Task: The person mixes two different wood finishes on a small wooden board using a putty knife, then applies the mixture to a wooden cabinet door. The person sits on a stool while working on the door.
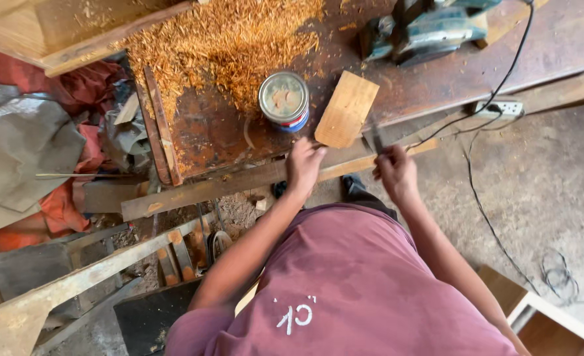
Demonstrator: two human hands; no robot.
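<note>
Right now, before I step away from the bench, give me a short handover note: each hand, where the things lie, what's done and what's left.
Left hand: fingertips on the lower edge of the small wooden board, which lies flat on the workbench.
Right hand: grips a thin dark tool, too blurred to name, just right of the board.
Nearby: round tin left of the board, wood shavings behind it, electric planer at the back.
Done: planing, judging by the shavings.
Left: the board shows no clear mark yet.
</note>
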